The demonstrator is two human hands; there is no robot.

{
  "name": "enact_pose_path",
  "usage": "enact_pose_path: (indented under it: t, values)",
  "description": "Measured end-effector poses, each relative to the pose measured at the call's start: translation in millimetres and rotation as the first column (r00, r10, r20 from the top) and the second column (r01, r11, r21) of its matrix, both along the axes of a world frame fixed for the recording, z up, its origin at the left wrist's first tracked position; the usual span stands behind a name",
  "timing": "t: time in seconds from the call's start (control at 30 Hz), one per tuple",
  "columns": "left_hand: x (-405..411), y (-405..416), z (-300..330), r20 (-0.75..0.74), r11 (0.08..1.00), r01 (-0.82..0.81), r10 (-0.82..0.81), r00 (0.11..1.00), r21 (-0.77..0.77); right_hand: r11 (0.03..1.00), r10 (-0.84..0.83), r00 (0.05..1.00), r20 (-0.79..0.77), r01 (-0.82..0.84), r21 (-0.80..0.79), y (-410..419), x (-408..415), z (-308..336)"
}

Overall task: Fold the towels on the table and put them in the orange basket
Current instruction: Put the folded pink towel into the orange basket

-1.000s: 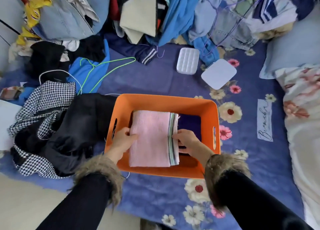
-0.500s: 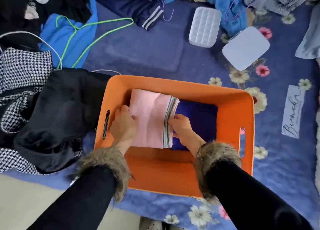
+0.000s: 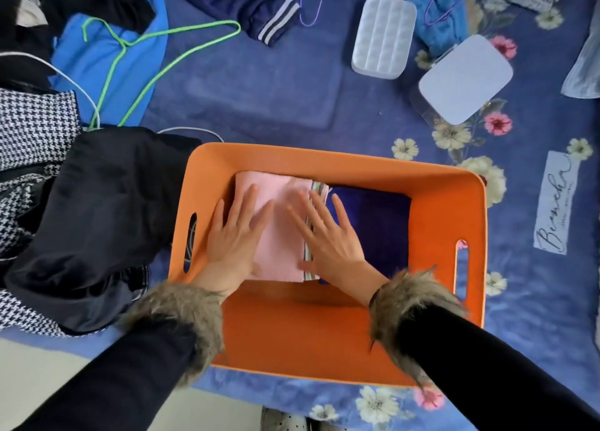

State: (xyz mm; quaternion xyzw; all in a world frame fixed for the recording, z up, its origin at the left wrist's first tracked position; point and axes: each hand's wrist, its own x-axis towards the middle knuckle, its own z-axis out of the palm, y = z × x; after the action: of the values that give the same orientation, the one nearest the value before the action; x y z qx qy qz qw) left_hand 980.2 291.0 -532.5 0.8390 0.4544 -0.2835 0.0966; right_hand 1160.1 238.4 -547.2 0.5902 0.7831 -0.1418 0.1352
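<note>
Inside the orange basket (image 3: 328, 159), seen from the head camera, a folded pink towel (image 3: 281, 232) lies flat in the left half, its striped edge (image 3: 316, 188) touching a folded dark purple towel (image 3: 373, 222) that fills the right half. Both hands are spread, fingers splayed and palms down, gripping nothing. The left hand (image 3: 235, 235) presses on the pink towel's left side at about 9 o'clock within the basket; the right hand (image 3: 328, 235) lies across the striped edge, its outer fingers reaching onto the purple towel. Fur-trimmed cuffs (image 3: 412, 304) on black sleeves cross the basket's near wall at 6 o'clock.

The basket stands on a blue floral bed cover (image 3: 259, 83). A black garment (image 3: 97, 213) lies against the basket's left wall at 9 o'clock, over a houndstooth piece (image 3: 32, 128). At 11 o'clock a green wire hanger (image 3: 152, 50) rests on blue cloth (image 3: 84, 57). At 1 o'clock, well apart from the basket, sit a white ribbed case (image 3: 383, 37) and, beside it, a pale flat lid (image 3: 464, 80), possibly on a clear box; blur leaves that unclear. More clothing is heaped along the top edge at 12 o'clock.
</note>
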Motion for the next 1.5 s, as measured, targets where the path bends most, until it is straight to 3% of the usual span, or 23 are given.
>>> enact_pose_path:
  t: [0.1, 0.23, 0.5, 0.73, 0.9, 1.03, 1.2, 1.33, 1.5]
  values:
    - [-2.8, 10.8, -11.3, -0.087, 0.995, 0.073, -0.066, 0.994, 0.073, 1.000, -0.001, 0.998, 0.069, 0.002, -0.022, 13.7, 10.3, -13.9]
    - [1.5, 15.6, -28.4, -0.167, 0.993, 0.103, -0.092, 0.982, 0.053, 0.997, -0.032, 0.997, 0.071, 0.037, -0.070, 11.2, 8.6, -34.0]
    - [3.4, 19.3, -34.0, -0.147, 0.996, 0.084, -0.083, 0.986, 0.004, 0.992, -0.034, 0.998, 0.044, 0.039, -0.123, 17.6, 7.2, -40.3]
    - [4.9, -7.5, 15.9, 0.031, 0.979, -0.117, 0.124, 0.992, -0.164, 0.931, -0.291, 0.935, -0.202, 0.228, -0.284, -4.5, 7.3, 22.6]
    - [4.3, -47.4, 87.7, 0.353, 0.938, -0.346, 0.333, 0.874, -0.028, 0.881, -0.472, 0.775, -0.420, 0.397, -0.259, -19.5, 9.6, 97.6]
    - [-10.8, -80.6, 159.9, 0.526, 0.864, -0.491, 0.365, 0.768, 0.117, 0.941, -0.330, 0.806, -0.491, 0.321, -0.107, -20.5, -3.4, 163.3]
    - [-59.0, -141.7, 235.5, 0.628, 0.697, -0.666, 0.399, 0.668, 0.265, 0.992, 0.036, 0.908, -0.418, 0.017, 0.122, -34.5, -40.2, 235.7]
    - [-108.8, -199.8, 281.2, 0.662, 0.530, -0.788, 0.473, 0.581, 0.313, 0.949, 0.296, 0.884, -0.360, -0.231, 0.214, -51.9, -95.9, 280.2]
    - [-174.8, -289.8, 321.1, 0.704, 0.255, -0.868, 0.509, 0.495, 0.426, 0.810, 0.573, 0.767, -0.290, -0.475, 0.345, -81.2, -184.0, 328.3]
